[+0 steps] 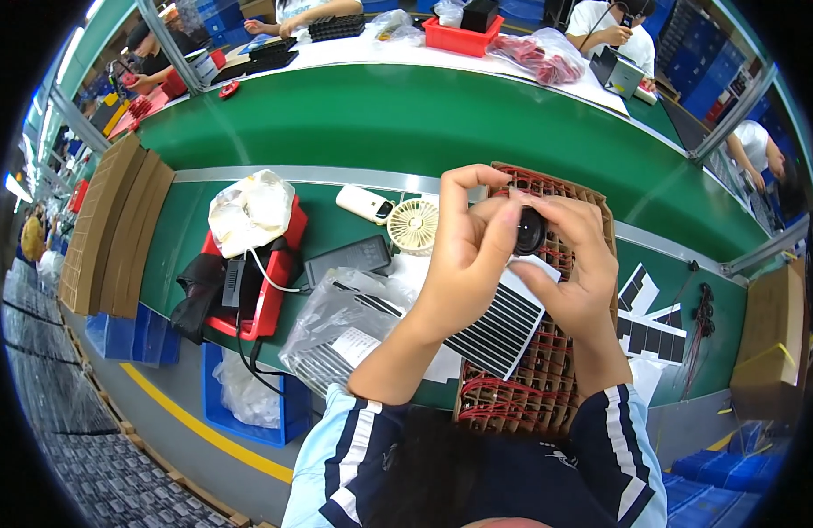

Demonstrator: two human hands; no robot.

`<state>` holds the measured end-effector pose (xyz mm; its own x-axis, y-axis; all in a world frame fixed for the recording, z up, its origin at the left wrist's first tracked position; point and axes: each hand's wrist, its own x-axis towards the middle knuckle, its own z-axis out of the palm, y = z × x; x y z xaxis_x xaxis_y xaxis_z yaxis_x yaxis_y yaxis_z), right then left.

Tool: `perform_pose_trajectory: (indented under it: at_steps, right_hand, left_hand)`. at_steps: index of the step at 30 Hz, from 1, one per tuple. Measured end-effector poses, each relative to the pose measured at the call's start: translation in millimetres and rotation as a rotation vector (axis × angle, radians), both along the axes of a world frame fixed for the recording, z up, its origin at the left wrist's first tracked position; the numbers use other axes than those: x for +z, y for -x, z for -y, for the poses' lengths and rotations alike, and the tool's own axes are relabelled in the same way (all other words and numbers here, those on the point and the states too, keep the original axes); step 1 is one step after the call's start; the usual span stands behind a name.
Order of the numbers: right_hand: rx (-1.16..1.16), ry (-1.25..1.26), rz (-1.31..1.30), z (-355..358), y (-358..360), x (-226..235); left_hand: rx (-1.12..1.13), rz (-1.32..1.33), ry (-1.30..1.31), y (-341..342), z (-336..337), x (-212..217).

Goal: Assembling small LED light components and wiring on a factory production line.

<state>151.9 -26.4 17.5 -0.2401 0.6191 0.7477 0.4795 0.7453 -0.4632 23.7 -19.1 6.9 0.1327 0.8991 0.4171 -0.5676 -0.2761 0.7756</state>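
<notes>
Both hands are raised together over a divided cardboard box [512, 400], whose small cells hold parts with red wires. Between them is a small black round part [531, 231] with a glossy, ringed face; its exact kind cannot be made out. My right hand [578, 264] grips it between thumb and curled fingers. The fingers of my left hand [466, 242] are pinched against its left edge. Under my hands, a sheet with black and white stripes [503, 327] lies partly across the box.
Left on the green bench are a cream handheld fan [413, 226], a black power adapter [346, 261], a clear plastic bag [336, 330] and a red bin [287, 282]. Striped labels [653, 336] and dark cables [702, 321] lie right. Co-workers sit beyond the green divider [336, 114].
</notes>
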Motion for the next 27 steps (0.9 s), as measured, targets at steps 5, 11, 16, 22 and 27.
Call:
perform_pose_trajectory:
  at_steps: [5, 11, 16, 22, 27]
  right_hand:
    - [-0.016, -0.099, 0.125, -2.8, -9.6, 7.4]
    - [-0.027, 0.004, 0.036, 3.5, -1.0, 5.3]
    - [-0.046, -0.080, 0.047, -3.6, 0.0, -1.5]
    - [0.031, -0.134, 0.185, -9.1, -10.7, -1.0]
    - [-0.004, -0.099, 0.073, -4.9, -2.3, 0.9]
  left_hand:
    - [-0.227, 0.005, 0.076, 5.5, -4.9, -0.5]
    - [-0.167, -0.043, 0.074, -0.7, -5.1, -5.9]
    - [-0.113, -0.035, 0.068, 1.5, -3.7, -5.3]
    - [-0.230, -0.051, 0.147, 7.6, -13.4, -1.6]
    - [-0.051, -0.034, 0.080, -1.4, -9.2, -7.9]
